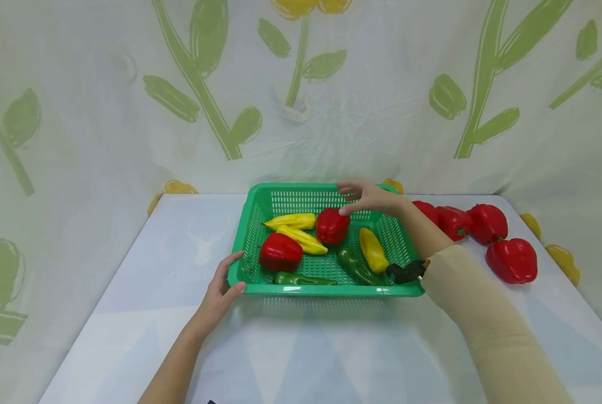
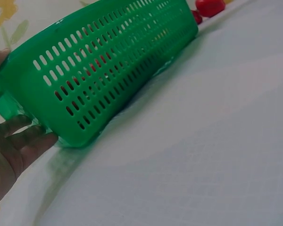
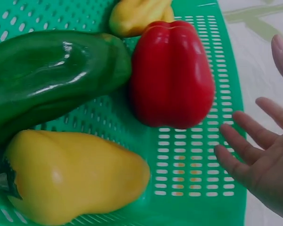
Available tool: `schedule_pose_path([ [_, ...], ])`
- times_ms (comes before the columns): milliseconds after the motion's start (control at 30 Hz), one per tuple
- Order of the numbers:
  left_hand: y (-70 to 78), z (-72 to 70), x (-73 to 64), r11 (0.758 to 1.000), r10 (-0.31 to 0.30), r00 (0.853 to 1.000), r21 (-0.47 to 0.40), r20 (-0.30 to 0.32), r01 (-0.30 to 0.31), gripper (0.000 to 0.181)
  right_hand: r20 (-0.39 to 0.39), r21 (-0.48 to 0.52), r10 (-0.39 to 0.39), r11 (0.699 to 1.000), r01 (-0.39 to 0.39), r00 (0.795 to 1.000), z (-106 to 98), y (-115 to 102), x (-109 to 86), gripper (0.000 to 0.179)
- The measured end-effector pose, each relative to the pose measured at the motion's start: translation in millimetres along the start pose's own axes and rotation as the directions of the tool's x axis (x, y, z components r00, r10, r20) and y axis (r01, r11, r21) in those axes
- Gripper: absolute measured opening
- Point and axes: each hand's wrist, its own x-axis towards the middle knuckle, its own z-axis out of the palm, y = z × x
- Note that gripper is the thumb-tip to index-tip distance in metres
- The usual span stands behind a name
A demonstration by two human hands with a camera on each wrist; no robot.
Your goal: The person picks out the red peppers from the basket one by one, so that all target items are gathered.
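A green plastic basket (image 1: 331,290) holds two red bell peppers, several yellow peppers and two green peppers. My left hand (image 1: 219,294) grips the basket's front left corner at the rim; in the left wrist view its fingers (image 2: 35,148) reach against the outer wall. Over the back of the basket, my right hand (image 1: 368,197) is spread with nothing in it. Just below its thumb sits a red bell pepper (image 1: 332,227). In the right wrist view, that red pepper lies apart from the right hand (image 3: 269,155), beside a long green pepper (image 3: 61,75) and a yellow pepper (image 3: 80,176).
Several red bell peppers (image 1: 511,261) lie on the white table (image 1: 169,264) right of the basket, partly behind the right forearm. Another red bell pepper (image 1: 281,252) is in the basket's left part. A flower-patterned curtain (image 1: 356,123) stands behind the table.
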Motion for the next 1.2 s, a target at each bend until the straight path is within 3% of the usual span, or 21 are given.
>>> schedule_pose_path([
  [500, 2.6, 0.2, -0.3, 1.0, 0.003, 1.0, 0.001, -0.015, -0.003, 0.059, 0.083, -0.197, 0.162, 0.97, -0.143, 0.983, 18.3, 3.3, 17.2, 0.082],
  [633, 2.5, 0.5, -0.2, 1.0, 0.0, 1.0, -0.002, -0.014, 0.0, 0.059, 0.096, -0.232, 0.169, 0.962, -0.143, 0.981, 24.4, 6.3, 19.4, 0.083],
  [833, 2.5, 0.5, -0.6, 1.0, -0.003, 1.0, -0.008, -0.01, 0.003, 0.058, 0.099, -0.206, 0.158, 0.969, -0.135, 0.982, 32.9, 9.2, 20.6, 0.08],
  [1200, 2.4, 1.0, 0.9, 1.0, 0.003, 1.0, -0.01, -0.004, -0.003, 0.059, 0.064, -0.223, 0.09, 0.972, -0.073, 0.994, 40.6, 10.4, 22.0, 0.085],
])
